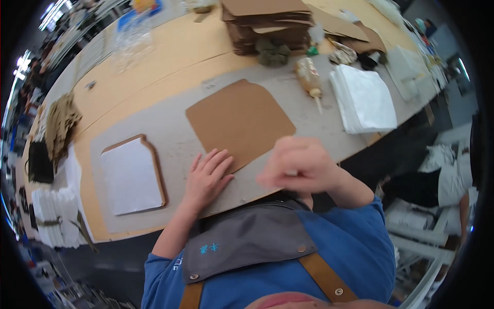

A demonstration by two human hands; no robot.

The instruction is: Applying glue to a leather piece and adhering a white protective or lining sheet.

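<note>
Your left hand (208, 177) lies with fingers somewhat spread, their tips over the lower-left edge of the brown sheet (239, 121), covering that bit of its outline. The sheet lies flat on the grey mat (175, 149), midway across your side of the surface (170, 49). Your right hand (298, 165) is curled and motion-blurred by the sheet's lower-right edge; you cannot tell whether its fingers pinch anything, or whether it touches the sheet. To your left, a white sheet (131, 175) hides most of the brown pieces (160, 180) under it. Beyond, a tall brown stack (265, 26) is cut off by the upper edge, and a dark green bundle (272, 52) hides part of its base.
</note>
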